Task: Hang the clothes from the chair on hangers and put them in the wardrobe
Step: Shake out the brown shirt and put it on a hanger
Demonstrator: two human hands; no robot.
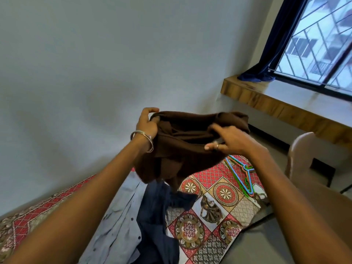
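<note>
Mid-frame, the left hand [147,123] grips a brown garment [182,145]; the right hand [231,140] pinches its other edge. Hangers [243,174] lie on the bed [219,212], lower right.

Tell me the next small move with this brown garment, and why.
Probably spread the brown garment to find its neck opening. It hangs bunched between the left hand and right hand, and the hangers lie unused on the bed.
</note>
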